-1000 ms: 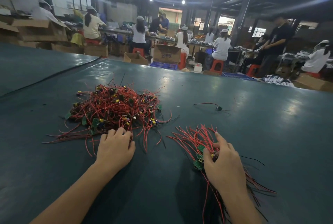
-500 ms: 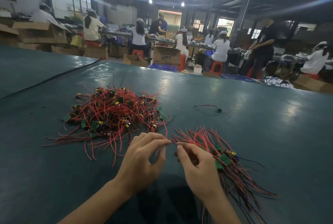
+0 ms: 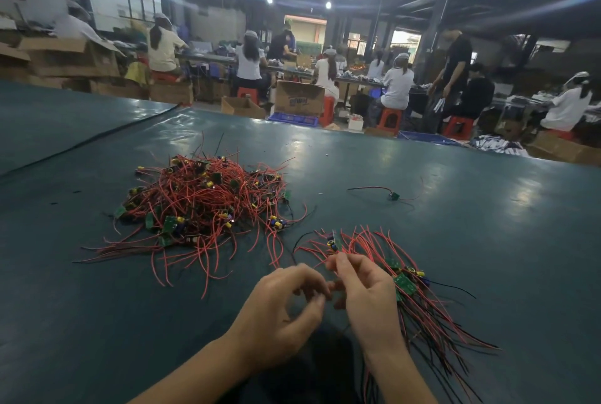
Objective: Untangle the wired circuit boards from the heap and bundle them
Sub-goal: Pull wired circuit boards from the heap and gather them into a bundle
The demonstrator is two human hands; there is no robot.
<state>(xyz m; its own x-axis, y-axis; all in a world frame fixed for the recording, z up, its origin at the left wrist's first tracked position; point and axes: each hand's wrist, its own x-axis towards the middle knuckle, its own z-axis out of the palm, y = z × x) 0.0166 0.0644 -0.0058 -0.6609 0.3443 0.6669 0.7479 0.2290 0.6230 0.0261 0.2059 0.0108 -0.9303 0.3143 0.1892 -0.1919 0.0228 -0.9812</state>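
Your right fingertips pinch one small green board, upright just above them. The sorted bundle fans out to their right, and the tangled red-wired heap lies beyond them, to the left.

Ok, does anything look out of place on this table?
One wired circuit board lies alone on the table, right of the heap and beyond the bundle, part of neither. Nothing else stands out.
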